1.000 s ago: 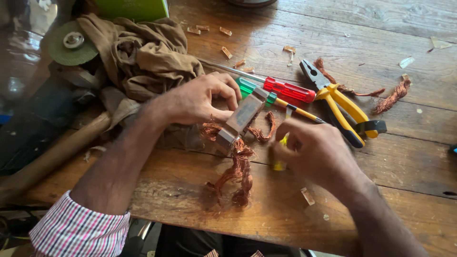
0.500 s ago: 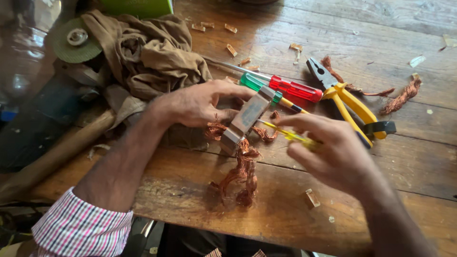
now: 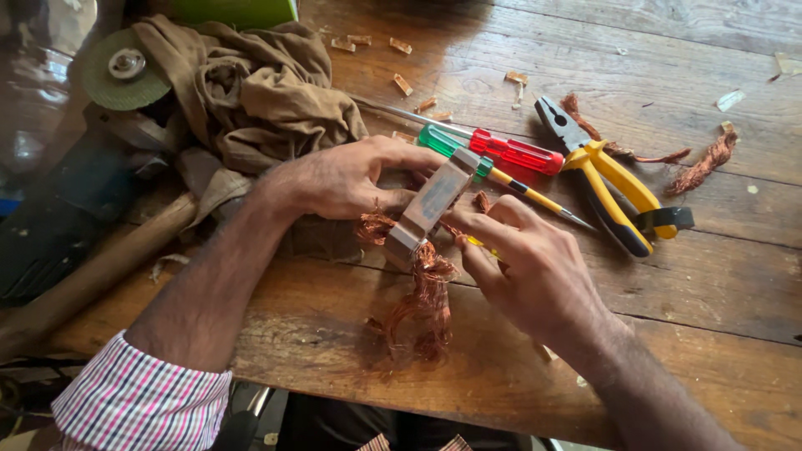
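Centre of frame, on the worn wooden bench [image 3: 718, 284]. Left hand [image 3: 351, 179] closed around the upper end of a grey metal coil core [image 3: 428, 209], thumb and fingers clamping it. Core's long axis runs diagonal, from upper right down to lower left, low end near the bench. Tangle of copper winding wire [image 3: 422, 305] hangs out of that lower end and spills toward the bottom of the frame.

Right hand [image 3: 522, 263] sits just right of the core, fingers pinched shut on a thin yellow-handled tool [image 3: 480, 244]; its tip is hidden, seems aimed left at the core's side face. Right hand is the nearer one to the wire-bearing end; the left only steadies.

Above and right: red-handled screwdriver [image 3: 510, 152], green-handled screwdriver [image 3: 455, 146], yellow-handled pliers [image 3: 606, 179], loose copper scraps [image 3: 706, 163]. Upper left: brown rag [image 3: 251, 92], grinder disc [image 3: 125, 71]. Wooden handle [image 3: 92, 276] at left edge.
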### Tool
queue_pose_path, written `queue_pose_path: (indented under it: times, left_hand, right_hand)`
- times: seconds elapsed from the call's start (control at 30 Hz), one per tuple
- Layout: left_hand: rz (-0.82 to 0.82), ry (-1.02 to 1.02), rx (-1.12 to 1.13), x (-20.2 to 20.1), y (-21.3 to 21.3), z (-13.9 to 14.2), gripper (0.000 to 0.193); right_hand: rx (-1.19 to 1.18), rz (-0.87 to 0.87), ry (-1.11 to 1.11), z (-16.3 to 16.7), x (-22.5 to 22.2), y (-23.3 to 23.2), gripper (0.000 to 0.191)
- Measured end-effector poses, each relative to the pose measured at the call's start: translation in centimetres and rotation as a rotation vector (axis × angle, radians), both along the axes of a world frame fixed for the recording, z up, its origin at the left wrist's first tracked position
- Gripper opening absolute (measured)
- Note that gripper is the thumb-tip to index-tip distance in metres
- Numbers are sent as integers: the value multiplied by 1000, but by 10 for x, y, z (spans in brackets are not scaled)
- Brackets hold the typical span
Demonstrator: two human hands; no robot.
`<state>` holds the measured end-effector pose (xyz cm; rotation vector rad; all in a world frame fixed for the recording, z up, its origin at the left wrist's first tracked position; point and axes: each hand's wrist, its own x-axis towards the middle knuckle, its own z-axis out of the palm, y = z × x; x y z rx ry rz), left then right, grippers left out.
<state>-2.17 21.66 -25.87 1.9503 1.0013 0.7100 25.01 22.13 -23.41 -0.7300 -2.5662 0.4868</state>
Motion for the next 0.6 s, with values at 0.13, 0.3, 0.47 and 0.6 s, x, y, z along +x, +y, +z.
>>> queue_pose_path:
  times: [0.13, 0.3, 0.47, 0.6]
  left_hand:
    - [24, 41, -18, 1, 0, 0, 60]
    - [-9, 33, 21, -1, 2, 1, 58]
    - [32, 163, 100, -3, 3, -2, 59]
    - [9, 97, 42, -5, 5, -5, 61]
  right_hand:
    - [30, 22, 49, -2, 1, 0, 32]
    - [74, 19, 72, -4, -3, -3, 29]
    - [67, 39, 5, 1, -6, -5, 29]
    - [50, 27, -110, 5, -5, -8, 29]
